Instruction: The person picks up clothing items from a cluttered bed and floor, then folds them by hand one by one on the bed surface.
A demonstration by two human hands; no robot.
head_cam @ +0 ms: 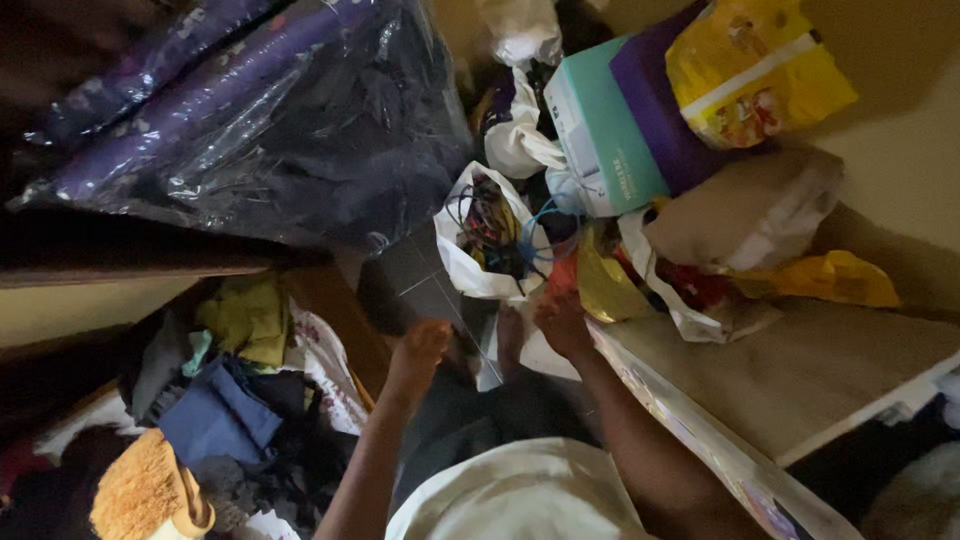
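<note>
My left hand (420, 345) is curled shut low over the dark floor, just left of a thin white sheet edge; I cannot tell if it holds anything. My right hand (562, 320) reaches forward and touches the bottom of a yellow plastic bag (610, 290) and the white bag beside it. A white plastic bag (455, 250) full of tangled coloured cords stands open just beyond both hands. A foot shows between the hands.
A clear plastic cover over dark purple cloth (260, 110) hangs at the upper left. A teal and purple box (610, 130), a yellow packet (750, 70) and stuffed bags pile at the upper right. Heaped clothes (220, 400) lie at the left. A wooden board (800, 370) runs along the right.
</note>
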